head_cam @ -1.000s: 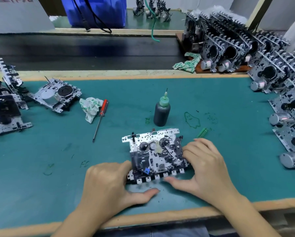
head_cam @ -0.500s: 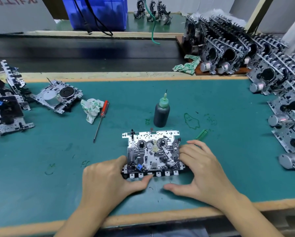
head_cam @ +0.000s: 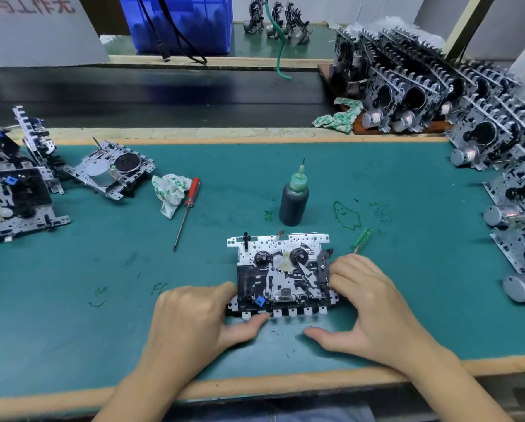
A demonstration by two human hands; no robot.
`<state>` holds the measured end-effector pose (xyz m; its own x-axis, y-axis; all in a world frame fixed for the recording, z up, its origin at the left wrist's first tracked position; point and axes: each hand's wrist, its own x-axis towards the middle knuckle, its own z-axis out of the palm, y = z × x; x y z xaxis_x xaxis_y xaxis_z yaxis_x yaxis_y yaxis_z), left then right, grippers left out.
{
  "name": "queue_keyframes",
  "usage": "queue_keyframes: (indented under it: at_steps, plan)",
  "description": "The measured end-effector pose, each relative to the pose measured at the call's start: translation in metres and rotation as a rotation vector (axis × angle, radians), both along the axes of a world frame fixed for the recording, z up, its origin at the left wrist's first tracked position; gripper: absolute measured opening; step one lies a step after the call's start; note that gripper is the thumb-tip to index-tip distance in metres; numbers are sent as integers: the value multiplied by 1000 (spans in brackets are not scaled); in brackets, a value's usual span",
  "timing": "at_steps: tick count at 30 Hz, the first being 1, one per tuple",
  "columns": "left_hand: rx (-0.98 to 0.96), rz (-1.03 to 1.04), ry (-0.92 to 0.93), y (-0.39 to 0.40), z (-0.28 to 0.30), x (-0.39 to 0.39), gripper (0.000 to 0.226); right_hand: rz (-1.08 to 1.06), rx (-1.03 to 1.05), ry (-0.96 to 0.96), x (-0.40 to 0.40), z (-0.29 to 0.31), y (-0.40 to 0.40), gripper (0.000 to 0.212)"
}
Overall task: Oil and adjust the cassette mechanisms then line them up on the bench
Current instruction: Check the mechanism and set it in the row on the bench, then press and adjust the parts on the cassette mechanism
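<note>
A cassette mechanism [head_cam: 281, 275] lies flat, reels up, on the green mat [head_cam: 72, 300] near the front edge. My left hand [head_cam: 194, 318] grips its left side, fingers curled at the edge and thumb against the tabbed front. My right hand [head_cam: 373, 303] has bent fingers on the mechanism's right edge, with its thumb stretched out on the mat. A dark oil bottle [head_cam: 294, 199] with a green needle cap stands upright just behind the mechanism.
A green-handled screwdriver [head_cam: 361, 240] lies by my right fingers. A red-handled screwdriver [head_cam: 188, 208] and a rag [head_cam: 170, 193] lie at mid left beside an upturned mechanism [head_cam: 109, 172]. More mechanisms are piled far left [head_cam: 8, 193] and stand in rows at the right [head_cam: 516, 208].
The mechanism has turned from a tilted position to square with the bench edge. My left thumb has come up against its front edge; my right hand has stayed on the right side.
</note>
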<state>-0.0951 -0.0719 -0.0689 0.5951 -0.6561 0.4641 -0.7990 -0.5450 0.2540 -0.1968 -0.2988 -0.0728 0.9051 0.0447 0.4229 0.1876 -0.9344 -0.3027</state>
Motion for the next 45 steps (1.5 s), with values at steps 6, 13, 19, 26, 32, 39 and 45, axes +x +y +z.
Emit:
queue_keyframes:
  at_steps: [6,13,19,26,32,39,45]
  plan:
    - [-10,-58,24,-2,7,-2,68,-59,-36,-36,0,-2,4,48]
    - [-25,99,-8,-9,4,-7,64,-19,23,-10,-1,0,6,53]
    - [-4,-36,119,-1,7,1,76,-136,-78,-59,-1,0,11,49]
    - [0,-108,92,-1,5,-3,70,-154,-127,-39,0,3,11,59]
    - [-24,-101,46,-1,3,-3,72,-78,-92,17,1,2,5,55]
    - [-50,-24,79,0,5,-2,74,-84,-168,-60,2,0,7,52]
    - [-71,119,57,-6,2,-6,68,-90,-75,19,5,7,5,60]
